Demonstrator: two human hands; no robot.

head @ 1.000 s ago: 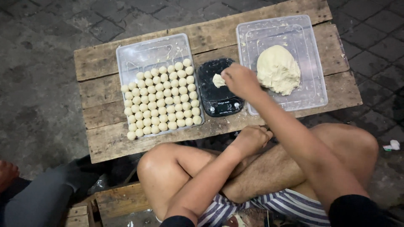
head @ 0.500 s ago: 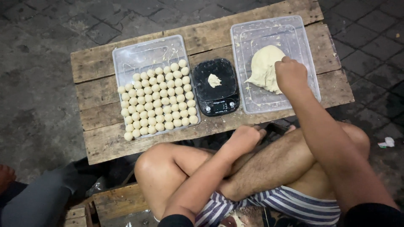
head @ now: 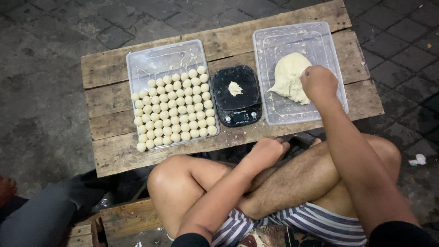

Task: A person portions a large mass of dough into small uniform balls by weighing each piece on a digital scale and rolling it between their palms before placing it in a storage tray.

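Right hand [head: 318, 83] shifted onto dough [head: 288, 75], wooden table [head: 114, 87], paving.

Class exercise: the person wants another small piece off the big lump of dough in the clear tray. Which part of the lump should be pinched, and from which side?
Probably the lump of dough's right edge, where the right hand already rests, coming from above. The clear tray is open-topped and walled, and the soft mass thins at its ragged rim, so a pinch there should tear off easily.

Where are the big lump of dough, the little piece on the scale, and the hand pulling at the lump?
Dough lump [head: 287, 75]: head view, its bare upper left.
Small dough piece [head: 235, 88]: head view, its middle.
Right hand [head: 318, 83]: head view, its back.
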